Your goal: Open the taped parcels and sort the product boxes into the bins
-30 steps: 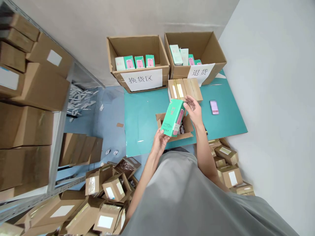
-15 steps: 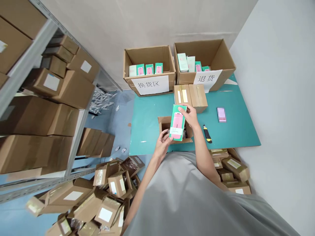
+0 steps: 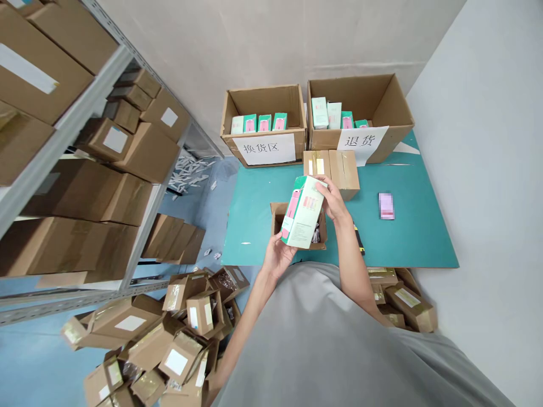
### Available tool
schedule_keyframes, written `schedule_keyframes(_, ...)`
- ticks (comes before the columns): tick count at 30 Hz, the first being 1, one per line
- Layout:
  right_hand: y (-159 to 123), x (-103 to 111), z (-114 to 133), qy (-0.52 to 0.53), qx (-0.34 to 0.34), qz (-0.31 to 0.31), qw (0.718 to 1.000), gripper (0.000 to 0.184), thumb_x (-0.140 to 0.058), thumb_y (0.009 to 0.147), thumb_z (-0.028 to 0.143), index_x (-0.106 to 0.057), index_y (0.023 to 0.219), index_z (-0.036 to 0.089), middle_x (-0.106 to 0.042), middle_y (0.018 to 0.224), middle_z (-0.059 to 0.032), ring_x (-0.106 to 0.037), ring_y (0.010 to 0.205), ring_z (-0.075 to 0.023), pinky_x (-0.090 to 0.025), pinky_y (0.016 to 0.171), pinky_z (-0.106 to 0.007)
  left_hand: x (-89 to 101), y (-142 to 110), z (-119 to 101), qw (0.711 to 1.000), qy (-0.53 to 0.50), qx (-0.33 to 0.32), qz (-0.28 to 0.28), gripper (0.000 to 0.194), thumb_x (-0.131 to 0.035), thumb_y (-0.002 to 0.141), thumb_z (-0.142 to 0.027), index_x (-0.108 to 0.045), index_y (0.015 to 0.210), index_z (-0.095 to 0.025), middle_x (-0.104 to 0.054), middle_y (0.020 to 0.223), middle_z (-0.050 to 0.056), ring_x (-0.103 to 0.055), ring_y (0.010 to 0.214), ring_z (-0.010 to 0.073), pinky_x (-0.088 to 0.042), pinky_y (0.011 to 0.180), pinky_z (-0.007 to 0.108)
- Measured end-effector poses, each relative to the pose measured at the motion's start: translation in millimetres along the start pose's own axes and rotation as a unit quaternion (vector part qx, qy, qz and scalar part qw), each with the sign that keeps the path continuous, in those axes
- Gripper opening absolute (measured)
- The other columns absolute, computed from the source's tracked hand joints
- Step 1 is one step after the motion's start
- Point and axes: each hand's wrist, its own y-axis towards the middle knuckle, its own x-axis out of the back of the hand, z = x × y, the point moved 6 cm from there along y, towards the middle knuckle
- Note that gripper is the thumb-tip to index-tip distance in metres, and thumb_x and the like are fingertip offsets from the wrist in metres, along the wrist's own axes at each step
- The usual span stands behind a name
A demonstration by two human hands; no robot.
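Note:
Both hands hold a green and white product box [image 3: 306,213] with a pink picture on one side; its pale printed side faces me. My left hand [image 3: 278,254] supports its lower left corner, fingers closed on it. Gripping the upper right edge is my right hand [image 3: 333,200]. Below the product box, an open cardboard carton [image 3: 278,217] stands on the green table [image 3: 254,192], partly hidden, with some crumpled material inside. A black and yellow utility knife [image 3: 359,240] lies beside my right forearm, mostly covered by it.
Two large cartons, a left one [image 3: 263,152] and a right one [image 3: 373,141], hold similar product boxes behind. Two closed parcels [image 3: 344,175] stand before them. A pixelated card-like item [image 3: 386,206] lies right. Shelving [image 3: 156,209] and piled cartons [image 3: 173,362] are at left.
The product box has been turned in my hands, from its pink front to its pale printed side. The view has shifted slightly, and my right forearm now covers much of the knife.

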Motion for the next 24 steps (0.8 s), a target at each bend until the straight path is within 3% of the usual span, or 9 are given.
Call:
schedule_keyframes(4, 4, 5, 1, -0.026, 0.008, -0.023, 0.999, 0.054, -0.088, 0.082, 0.077, -0.074, 0.109, 0.033, -0.08, 0.124, -0.0051, -0.076, 0.106, -0.0282, -0.064, 0.086, -0.042, -9.8, -3, 1, 0.999, 0.045, -0.022, 0.002, 0.045, -0.089, 0.086, -0.037, -0.075, 0.124, -0.017, -0.084, 0.124, 0.011, -0.08, 0.112, 0.0259, -0.065, 0.095, 0.033)
schedule_keyframes(8, 9, 7, 2, -0.073, 0.033, -0.041, 0.996, 0.053, -0.088, 0.082, 0.078, -0.077, 0.106, 0.031, -0.081, 0.122, -0.0065, -0.074, 0.107, -0.029, -0.062, 0.089, -0.043, -17.0, -7, -2, 0.981, 0.153, -0.119, -0.017, 0.063, -0.101, 0.078, -0.034, -0.069, 0.131, -0.027, -0.083, 0.123, 0.006, -0.079, 0.111, 0.0234, -0.063, 0.094, 0.032)
schedule_keyframes(11, 13, 10, 2, -0.092, 0.031, -0.046, 0.994, 0.057, -0.087, 0.08, 0.081, -0.077, 0.105, 0.03, -0.082, 0.119, -0.0066, -0.074, 0.109, -0.0298, -0.062, 0.094, -0.045, -20.7, -7, 0, 0.971, 0.187, -0.149, -0.024, 0.063, -0.103, 0.075, -0.033, -0.068, 0.127, -0.027, -0.083, 0.121, 0.006, -0.079, 0.109, 0.0222, -0.063, 0.093, 0.031)
schedule_keyframes(16, 16, 13, 12, -0.101, 0.018, -0.015, 0.995, 0.06, -0.083, 0.084, 0.085, -0.078, 0.108, 0.03, -0.081, 0.124, -0.0077, -0.072, 0.122, -0.0322, -0.061, 0.104, -0.047, -21.6, 3, 1, 0.987, 0.107, -0.117, -0.014, 0.058, -0.098, 0.078, -0.031, -0.071, 0.129, -0.025, -0.084, 0.122, 0.007, -0.08, 0.104, 0.0219, -0.065, 0.085, 0.029)
schedule_keyframes(20, 15, 10, 17, -0.069, 0.002, 0.026, 0.997, 0.059, -0.079, 0.088, 0.084, -0.076, 0.116, 0.032, -0.078, 0.136, -0.0065, -0.07, 0.131, -0.032, -0.062, 0.108, -0.047, -17.9, 11, 7, 0.999, 0.003, -0.023, -0.024, 0.049, -0.084, 0.087, -0.031, -0.073, 0.132, -0.018, -0.085, 0.119, 0.01, -0.081, 0.1, 0.0207, -0.065, 0.08, 0.026)
schedule_keyframes(22, 15, 8, 16, -0.063, 0.008, 0.03, 0.998, 0.058, -0.083, 0.087, 0.082, -0.076, 0.117, 0.033, -0.078, 0.138, -0.0056, -0.071, 0.13, -0.0321, -0.062, 0.108, -0.048, -17.2, 14, 9, 0.999, -0.01, 0.008, -0.029, 0.042, -0.081, 0.088, -0.03, -0.075, 0.127, -0.015, -0.085, 0.113, 0.01, -0.08, 0.095, 0.0204, -0.065, 0.081, 0.027)
schedule_keyframes(24, 15, 8, 14, -0.079, 0.024, 0.012, 0.996, 0.057, -0.085, 0.085, 0.081, -0.077, 0.114, 0.033, -0.079, 0.133, -0.0057, -0.072, 0.126, -0.032, -0.061, 0.108, -0.048, -17.6, 15, 8, 0.999, 0.013, -0.009, -0.028, 0.042, -0.083, 0.087, -0.029, -0.075, 0.127, -0.016, -0.085, 0.112, 0.009, -0.08, 0.093, 0.0201, -0.065, 0.084, 0.028)
